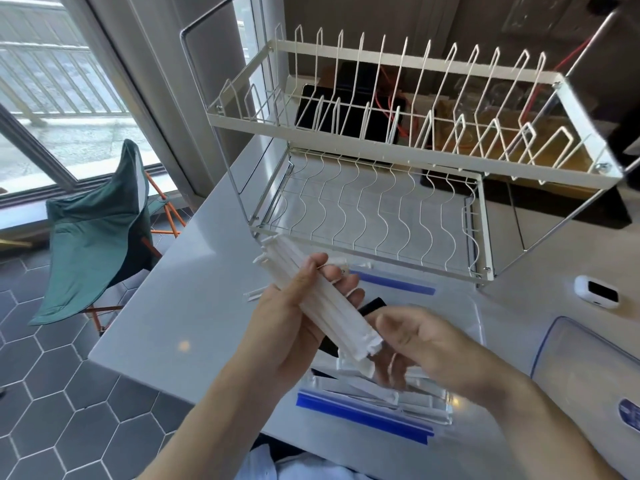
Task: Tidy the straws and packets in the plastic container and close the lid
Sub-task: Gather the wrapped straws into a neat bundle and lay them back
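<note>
A: While we are gripping the bundle of wrapped straws [323, 303] in our left hand [294, 317], fingers curled right round it, we are keeping it lifted above the plastic container [474, 327], probably so the ends can be evened up before it goes back in.

B: And we are bringing our right hand [426, 344] to the bundle's near end. It is blurred, fingers loosely bent; we cannot tell whether it is holding anything, though it looks to be squaring off the ends.

A: More straws [374, 389] are lying in the container beneath our hands, with a dark packet [372, 304] showing behind the bundle. The lid [585, 362] is waiting off to the right, so closing is some way off, we are judging.

B: All this is sitting on a pale grey counter [194, 306], just in front of a white wire dish rack [398, 161]. A green folding chair [100, 233] is standing on the hexagon-tiled floor [69, 393] by the window.
</note>
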